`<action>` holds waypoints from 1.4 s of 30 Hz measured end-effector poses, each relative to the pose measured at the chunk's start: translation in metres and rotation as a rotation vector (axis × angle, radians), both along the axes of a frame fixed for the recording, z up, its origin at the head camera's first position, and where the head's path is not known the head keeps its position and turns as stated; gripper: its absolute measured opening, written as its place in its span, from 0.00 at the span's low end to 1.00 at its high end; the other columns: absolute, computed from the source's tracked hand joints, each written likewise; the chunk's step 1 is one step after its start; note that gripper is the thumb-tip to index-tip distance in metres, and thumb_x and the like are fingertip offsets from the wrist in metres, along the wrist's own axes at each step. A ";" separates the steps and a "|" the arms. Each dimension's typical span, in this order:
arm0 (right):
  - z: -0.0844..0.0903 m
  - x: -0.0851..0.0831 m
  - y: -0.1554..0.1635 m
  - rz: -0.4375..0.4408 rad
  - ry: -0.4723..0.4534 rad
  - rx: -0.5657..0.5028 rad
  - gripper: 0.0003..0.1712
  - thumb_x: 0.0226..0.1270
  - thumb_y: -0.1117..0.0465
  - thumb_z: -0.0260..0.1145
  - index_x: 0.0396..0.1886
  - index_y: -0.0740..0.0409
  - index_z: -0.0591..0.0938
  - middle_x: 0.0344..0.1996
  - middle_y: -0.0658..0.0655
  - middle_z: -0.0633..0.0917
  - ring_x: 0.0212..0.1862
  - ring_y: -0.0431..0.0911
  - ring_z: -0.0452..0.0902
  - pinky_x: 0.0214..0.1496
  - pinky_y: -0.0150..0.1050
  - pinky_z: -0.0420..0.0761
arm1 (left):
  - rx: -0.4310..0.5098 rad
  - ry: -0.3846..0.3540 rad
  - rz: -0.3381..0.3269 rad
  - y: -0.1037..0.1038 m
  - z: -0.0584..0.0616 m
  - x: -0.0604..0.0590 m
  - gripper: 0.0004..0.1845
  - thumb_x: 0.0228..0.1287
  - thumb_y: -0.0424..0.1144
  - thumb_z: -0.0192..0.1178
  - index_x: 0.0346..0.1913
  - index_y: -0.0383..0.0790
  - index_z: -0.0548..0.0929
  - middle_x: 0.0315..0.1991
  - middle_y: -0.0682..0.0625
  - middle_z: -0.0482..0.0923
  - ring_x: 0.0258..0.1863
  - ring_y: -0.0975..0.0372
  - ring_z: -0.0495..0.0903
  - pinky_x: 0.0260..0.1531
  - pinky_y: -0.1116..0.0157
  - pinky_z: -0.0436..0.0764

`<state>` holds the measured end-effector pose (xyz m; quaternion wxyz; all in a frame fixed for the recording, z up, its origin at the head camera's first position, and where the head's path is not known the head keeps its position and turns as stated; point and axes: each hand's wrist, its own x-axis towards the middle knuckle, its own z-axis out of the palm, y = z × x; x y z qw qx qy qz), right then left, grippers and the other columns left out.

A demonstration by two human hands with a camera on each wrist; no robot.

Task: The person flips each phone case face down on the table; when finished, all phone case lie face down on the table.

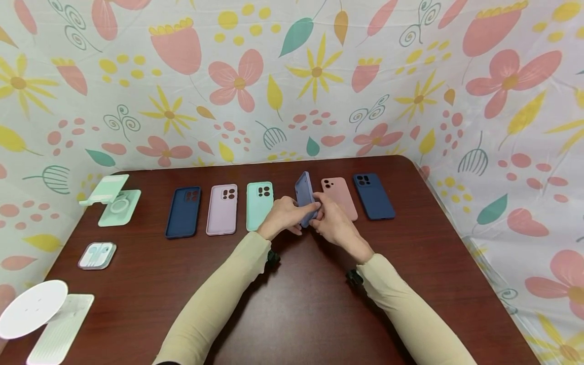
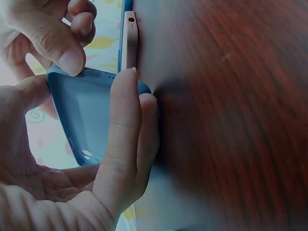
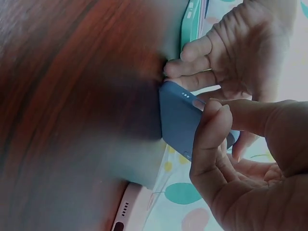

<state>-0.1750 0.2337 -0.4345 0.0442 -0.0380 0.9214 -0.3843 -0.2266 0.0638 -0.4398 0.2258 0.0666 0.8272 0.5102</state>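
A grey-blue phone case is held tilted up on its long side over the back of the table. My left hand grips it, with the thumb and fingers spread around its edges in the left wrist view. At the case's end, my right hand pinches the rim near the port cutout, as the right wrist view shows. The hollow inside of the case faces the left wrist camera. Nearest to the left hand lies a mint green case; a pink case lies just beyond the right hand.
A navy case, a lilac case and a blue case lie in the row. At the left are a mint folding stand, boxed earphones and a white round-topped stand. Patterned cloth borders the table.
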 end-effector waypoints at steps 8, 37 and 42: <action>0.006 0.001 -0.009 0.009 -0.020 -0.023 0.44 0.74 0.69 0.73 0.83 0.63 0.64 0.37 0.60 0.84 0.27 0.43 0.84 0.33 0.35 0.84 | 0.159 -0.139 -0.021 -0.012 0.000 -0.005 0.30 0.70 0.56 0.74 0.52 0.28 0.83 0.30 0.38 0.88 0.21 0.60 0.87 0.31 0.58 0.94; -0.012 -0.017 -0.007 0.114 -0.207 -0.080 0.42 0.74 0.61 0.75 0.80 0.73 0.68 0.34 0.59 0.89 0.28 0.43 0.84 0.34 0.36 0.88 | 0.102 0.106 0.118 -0.030 0.020 0.006 0.20 0.70 0.36 0.76 0.60 0.34 0.86 0.40 0.40 0.92 0.19 0.63 0.88 0.38 0.50 0.94; -0.011 -0.018 -0.007 0.097 -0.224 -0.055 0.43 0.74 0.61 0.76 0.81 0.73 0.68 0.35 0.59 0.90 0.27 0.42 0.84 0.33 0.35 0.87 | 0.095 0.100 0.129 -0.032 0.019 0.005 0.17 0.70 0.36 0.76 0.58 0.35 0.87 0.40 0.40 0.93 0.19 0.63 0.89 0.38 0.50 0.94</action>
